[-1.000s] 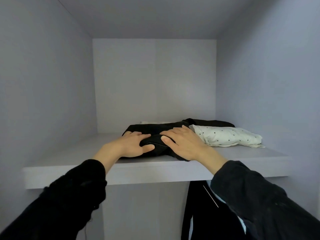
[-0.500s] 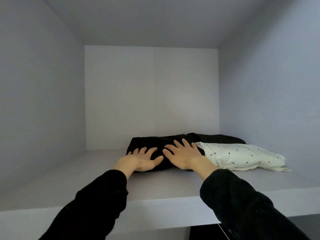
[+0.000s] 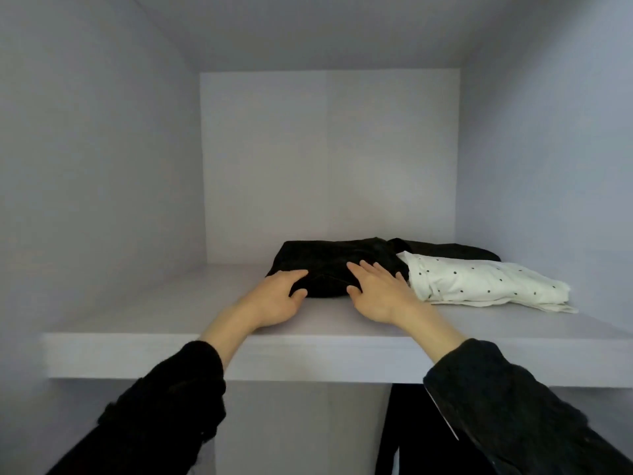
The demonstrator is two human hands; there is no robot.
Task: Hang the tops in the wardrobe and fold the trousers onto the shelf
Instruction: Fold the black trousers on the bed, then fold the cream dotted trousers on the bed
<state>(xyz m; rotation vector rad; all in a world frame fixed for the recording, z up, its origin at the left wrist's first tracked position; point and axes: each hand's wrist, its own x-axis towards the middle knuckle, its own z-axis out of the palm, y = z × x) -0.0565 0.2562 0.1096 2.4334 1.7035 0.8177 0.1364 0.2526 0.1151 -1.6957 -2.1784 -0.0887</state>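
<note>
My left hand (image 3: 274, 299) cups the near-left corner of the folded black trousers (image 3: 337, 269), fingers curled on the cloth, thumb hooked at its front edge. My right hand (image 3: 380, 293) lies flat and spread on the bundle's near-right part, pressing so the fold doesn't spring open. The trousers sit mid-shelf (image 3: 219, 358), touching the folded white dotted garment (image 3: 479, 282) at 3 o'clock, with another dark piece (image 3: 448, 250) behind it. Bare shelf stretches toward 9 o'clock and back to 12, so there's room to nudge the bundle deeper, away from the front lip.
</note>
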